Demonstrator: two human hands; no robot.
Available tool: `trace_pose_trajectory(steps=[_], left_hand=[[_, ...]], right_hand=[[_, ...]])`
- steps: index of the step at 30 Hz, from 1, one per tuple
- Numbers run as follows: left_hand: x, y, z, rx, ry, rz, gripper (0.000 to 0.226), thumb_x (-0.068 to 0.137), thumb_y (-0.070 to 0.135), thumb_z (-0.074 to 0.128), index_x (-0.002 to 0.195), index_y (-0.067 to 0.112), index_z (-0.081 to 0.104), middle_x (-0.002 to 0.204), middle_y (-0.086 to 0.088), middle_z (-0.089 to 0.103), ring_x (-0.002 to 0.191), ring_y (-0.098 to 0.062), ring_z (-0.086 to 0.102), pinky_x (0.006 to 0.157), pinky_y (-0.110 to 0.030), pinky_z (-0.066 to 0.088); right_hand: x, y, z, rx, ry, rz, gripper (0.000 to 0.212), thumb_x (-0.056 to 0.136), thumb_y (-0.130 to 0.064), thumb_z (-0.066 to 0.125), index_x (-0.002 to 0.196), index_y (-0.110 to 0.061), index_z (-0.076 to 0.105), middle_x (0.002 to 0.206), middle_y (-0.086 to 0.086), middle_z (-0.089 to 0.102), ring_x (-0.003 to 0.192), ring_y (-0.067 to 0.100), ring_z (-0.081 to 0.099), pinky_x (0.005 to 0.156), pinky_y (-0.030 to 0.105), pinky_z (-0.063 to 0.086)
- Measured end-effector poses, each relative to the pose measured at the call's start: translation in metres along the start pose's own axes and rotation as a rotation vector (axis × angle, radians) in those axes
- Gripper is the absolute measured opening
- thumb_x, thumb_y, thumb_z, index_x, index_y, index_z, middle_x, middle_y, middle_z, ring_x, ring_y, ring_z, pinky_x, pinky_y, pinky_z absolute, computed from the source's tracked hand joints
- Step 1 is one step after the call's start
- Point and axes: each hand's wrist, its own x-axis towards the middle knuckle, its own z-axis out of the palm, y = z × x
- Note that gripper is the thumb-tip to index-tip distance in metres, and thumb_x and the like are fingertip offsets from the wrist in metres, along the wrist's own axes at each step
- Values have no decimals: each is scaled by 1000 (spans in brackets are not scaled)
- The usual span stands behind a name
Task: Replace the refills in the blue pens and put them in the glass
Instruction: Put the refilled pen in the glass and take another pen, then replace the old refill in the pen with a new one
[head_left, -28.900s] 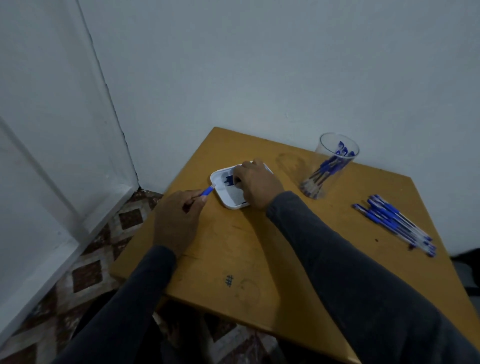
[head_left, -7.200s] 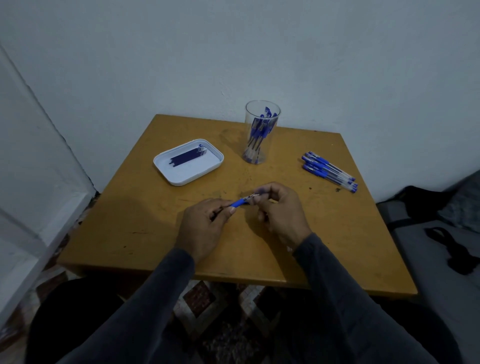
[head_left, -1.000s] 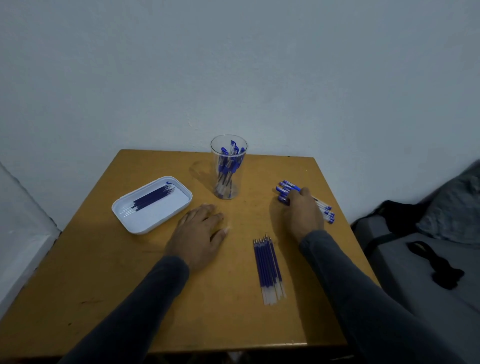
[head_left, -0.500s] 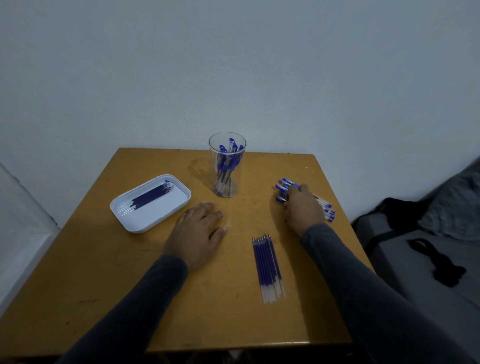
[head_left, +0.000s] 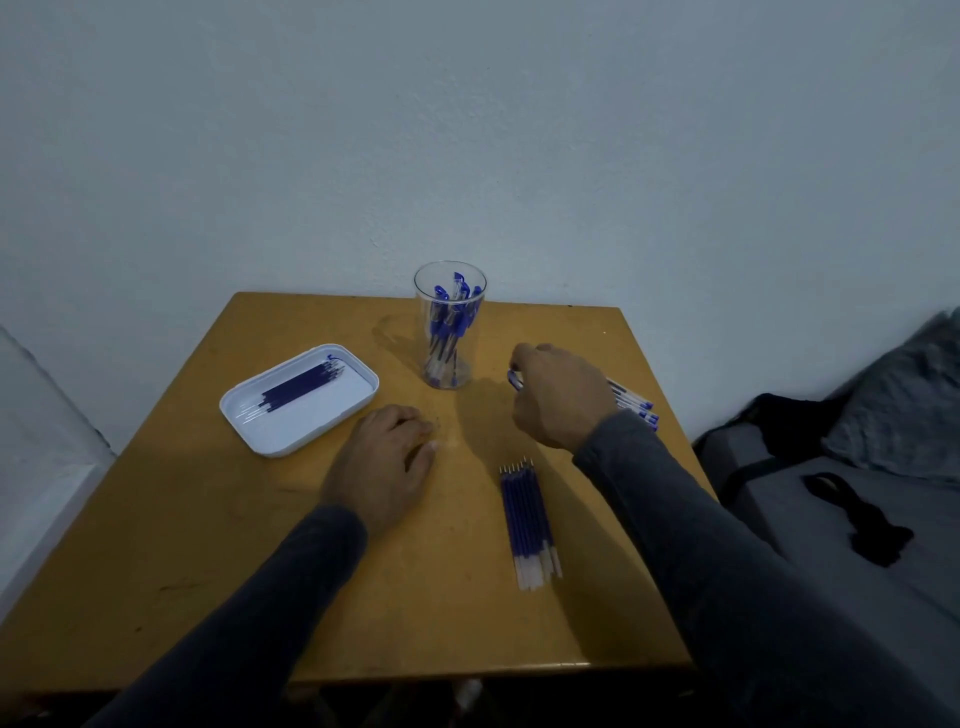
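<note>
Small square wooden table, yellowish top, shoved up against the wall. Sitting on it: a white tray with dark refills in it, off to the left of the left hand, which rests palm-down on the wood. A clear glass full of blue pens stands upright between the two hands, farther back. A row of blue refills lies just nearer than the right hand, and loose pens poke out from behind it.

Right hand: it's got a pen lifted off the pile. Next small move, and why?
Probably bring the pen in the right hand toward the left hand to open it. The left hand rests idle on the table, and the fresh refills lie near both hands.
</note>
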Motion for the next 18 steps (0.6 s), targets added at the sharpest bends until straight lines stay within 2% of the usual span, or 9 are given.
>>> trace_pose_trajectory(steps=[3,5,7,10,13,14,16,18], left_hand=[[-11,-1,-5,-65,36,-17,33,100,38,54,124,20,69,124,6,59,117,-9,50,103,-36,47],[-21,-3,-10,-115,66,-35,28,99,36,56,119,21,70,115,7,62,109,-8,55,97,-35,50],[-31,-5,-18,-157,98,-54,23,100,36,56,112,24,72,104,10,65,98,-5,58,89,-35,53],[-42,-7,-35,-294,113,-139,22,101,38,54,96,27,72,85,13,69,82,-4,63,78,-35,56],[-51,-10,-51,-517,70,-200,33,103,40,51,81,24,69,66,1,66,62,-17,64,67,-50,58],[-53,-11,-56,-583,52,-217,35,103,42,51,80,22,68,65,-2,66,60,-22,64,63,-52,58],[-57,-11,-64,-655,9,-260,31,102,43,54,88,22,72,69,-5,69,60,-26,67,59,-46,59],[-61,-11,-66,-679,-22,-295,19,98,37,63,99,22,74,75,-2,72,59,-19,65,55,-35,54]], right_hand=[[-2,-23,-13,204,-112,9,28,94,-18,60,121,-17,63,117,3,63,98,19,60,76,30,51],[-5,-36,-16,392,-157,2,23,95,-20,62,117,-18,66,113,-2,65,87,11,60,64,23,44],[-12,-51,-14,661,-192,46,18,94,-17,64,111,-13,69,99,-4,64,72,6,57,54,19,39],[-24,-72,0,1035,-187,169,12,91,-11,67,99,-2,66,70,5,66,50,13,51,39,26,37],[-32,-90,20,1246,-217,252,13,92,-10,68,96,-5,56,69,14,69,48,21,55,37,27,41],[-35,-95,25,1309,-245,277,15,93,-9,68,98,-6,54,71,18,69,49,24,55,37,28,43],[-41,-103,35,1415,-282,309,17,94,-6,67,100,-7,51,75,25,67,52,29,56,38,29,47],[-47,-107,44,1474,-292,313,16,96,-6,66,105,-2,54,76,24,68,53,27,61,41,30,51]])
